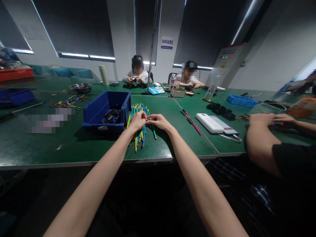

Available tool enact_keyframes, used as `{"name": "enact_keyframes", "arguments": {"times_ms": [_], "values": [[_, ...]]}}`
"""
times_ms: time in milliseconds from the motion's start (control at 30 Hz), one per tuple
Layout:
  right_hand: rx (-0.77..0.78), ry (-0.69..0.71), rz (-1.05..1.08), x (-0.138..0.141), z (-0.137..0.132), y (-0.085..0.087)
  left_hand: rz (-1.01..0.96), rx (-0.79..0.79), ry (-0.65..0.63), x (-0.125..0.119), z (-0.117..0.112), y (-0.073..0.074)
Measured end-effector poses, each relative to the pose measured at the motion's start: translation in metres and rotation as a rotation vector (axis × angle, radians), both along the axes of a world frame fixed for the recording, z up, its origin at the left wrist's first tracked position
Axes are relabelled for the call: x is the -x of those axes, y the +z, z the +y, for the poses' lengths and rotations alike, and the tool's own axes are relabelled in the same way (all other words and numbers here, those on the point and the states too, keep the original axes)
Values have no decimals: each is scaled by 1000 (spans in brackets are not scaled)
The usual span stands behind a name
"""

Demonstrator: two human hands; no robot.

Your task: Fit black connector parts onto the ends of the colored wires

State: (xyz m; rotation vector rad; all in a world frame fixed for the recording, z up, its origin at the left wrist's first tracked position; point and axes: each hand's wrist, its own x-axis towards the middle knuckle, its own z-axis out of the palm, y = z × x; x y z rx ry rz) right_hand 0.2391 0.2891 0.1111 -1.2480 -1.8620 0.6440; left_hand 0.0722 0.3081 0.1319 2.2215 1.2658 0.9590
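Note:
My left hand (139, 121) and my right hand (160, 122) meet fingertip to fingertip over a loose bundle of short yellow, green and blue wires (143, 136). Both hands are closed in a pinch. A tiny reddish spot shows between the fingertips, but what they grip is too small and covered to name. Many of the wires have coppery ends and point toward me; my fingers hide their middle part. Just left of my left hand stands a blue open-front bin (89, 116) with small black parts (113, 116) inside.
Red and black wire pieces (191, 122) lie to the right, near a white power bank (209, 123) with a cable. A co-worker's arm (261, 138) rests at the right. Farther back are a metal bowl (81, 88), a cardboard box (178, 92) and two seated people.

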Motion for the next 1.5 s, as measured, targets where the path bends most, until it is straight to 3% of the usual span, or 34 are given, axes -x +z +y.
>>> {"name": "enact_keyframes", "arguments": {"times_ms": [267, 400, 700, 900, 1100, 1500], "values": [[48, 15, 110, -1, 2, -1, -118, -37, -23, 2, 0, 0], [101, 55, 224, 5, -4, 5, -134, -48, -10, 2, 1, 0], [158, -14, 436, 8, -13, 20, -196, -48, -7, -2, 1, -1], [226, -18, 588, 3, -9, 17, -209, -74, -89, -3, -1, -1], [294, -15, 635, 0, -6, 14, -250, -168, -99, -4, -5, 0], [284, -23, 579, 0, -3, 12, -202, -130, -91, -3, -8, 4]]}}
